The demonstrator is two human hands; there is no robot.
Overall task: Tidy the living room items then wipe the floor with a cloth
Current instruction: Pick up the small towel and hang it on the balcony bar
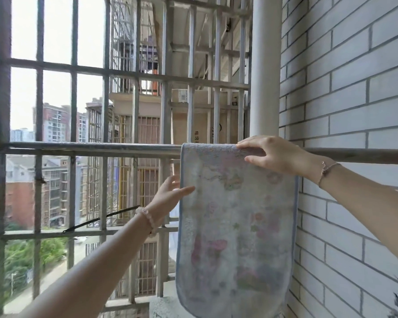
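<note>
A pale cloth [237,226] with a blue border and a faded pink and green print hangs draped over a horizontal metal rail [101,148] on a balcony. My right hand [276,156] rests on the cloth's top edge where it folds over the rail, thumb and fingers pinching the fabric. My left hand [170,196] is at the cloth's left edge about a third of the way down, fingers spread and touching the hem. Both wrists wear bead bracelets.
A metal window grille [39,72] closes off the balcony, with buildings and trees far below. A white vertical pipe [265,65] stands behind the rail. A grey-white brick wall [354,88] fills the right side. A concrete ledge [163,306] sits below the cloth.
</note>
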